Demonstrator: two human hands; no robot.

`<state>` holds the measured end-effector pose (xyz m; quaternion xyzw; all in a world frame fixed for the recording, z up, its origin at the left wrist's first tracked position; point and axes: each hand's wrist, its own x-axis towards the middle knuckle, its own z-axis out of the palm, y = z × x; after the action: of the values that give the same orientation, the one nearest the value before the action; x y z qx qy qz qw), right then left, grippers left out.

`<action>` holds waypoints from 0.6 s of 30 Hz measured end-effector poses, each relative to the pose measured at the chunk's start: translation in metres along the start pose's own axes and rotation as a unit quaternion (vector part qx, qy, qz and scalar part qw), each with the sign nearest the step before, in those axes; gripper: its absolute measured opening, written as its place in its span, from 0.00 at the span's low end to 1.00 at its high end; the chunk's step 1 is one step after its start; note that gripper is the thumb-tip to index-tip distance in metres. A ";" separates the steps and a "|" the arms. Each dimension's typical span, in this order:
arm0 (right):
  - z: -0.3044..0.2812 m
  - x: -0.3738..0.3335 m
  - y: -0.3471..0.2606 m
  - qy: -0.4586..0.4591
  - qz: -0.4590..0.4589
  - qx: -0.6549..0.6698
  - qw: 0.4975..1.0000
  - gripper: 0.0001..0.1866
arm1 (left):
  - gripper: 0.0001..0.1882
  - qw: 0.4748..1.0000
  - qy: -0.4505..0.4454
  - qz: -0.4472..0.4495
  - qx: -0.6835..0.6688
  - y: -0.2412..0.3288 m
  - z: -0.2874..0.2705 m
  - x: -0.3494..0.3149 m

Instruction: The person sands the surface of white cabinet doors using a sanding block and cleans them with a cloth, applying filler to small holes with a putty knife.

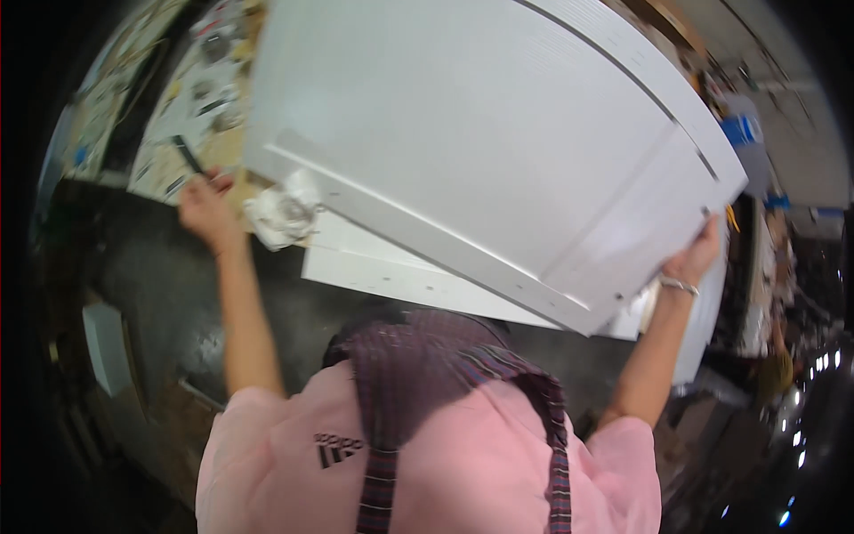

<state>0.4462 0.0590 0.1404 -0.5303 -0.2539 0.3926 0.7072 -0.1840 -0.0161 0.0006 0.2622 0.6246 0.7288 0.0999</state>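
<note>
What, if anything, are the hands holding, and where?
Left hand: slim dark object, by its near end. Right hand: white panel, by its right edge.

Workshop, large white panel (445, 133) with small holes, cluttered workbench (233, 147), dark grey floor (160, 258)

Before me, the upper panel (454, 133) is overlapping the lower panel (374, 265); a wad (283, 216) is lying near their left corners.

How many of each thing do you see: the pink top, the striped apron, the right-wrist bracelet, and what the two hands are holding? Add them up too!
Pink T-shirt: 1
Striped apron: 1
Silver bracelet: 1
Thin dark bar in the left hand: 1
White panel in the right hand: 1
Total: 5
</note>
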 end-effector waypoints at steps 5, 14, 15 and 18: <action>0.007 -0.002 0.002 -0.007 -0.015 -0.003 1.000 0.25 | 0.09 0.918 -0.394 -0.051 0.013 0.132 0.060 -0.128; 0.007 0.000 0.007 -0.043 -0.083 -0.030 0.995 0.25 | 0.09 0.689 -0.704 0.164 0.053 0.147 0.161 -0.280; 0.004 0.002 0.008 -0.037 -0.083 -0.027 0.995 0.25 | 0.09 0.684 -0.709 0.166 0.053 0.146 0.166 -0.287; -0.010 0.005 0.009 -0.059 -0.106 -0.021 0.992 0.24 | 0.09 0.672 -0.605 0.427 0.021 0.150 0.183 -0.305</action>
<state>0.4542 0.0583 0.1287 -0.4908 -0.3579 0.3409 0.7175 0.1929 -0.0334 0.0818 0.8860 0.2624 0.3603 0.1278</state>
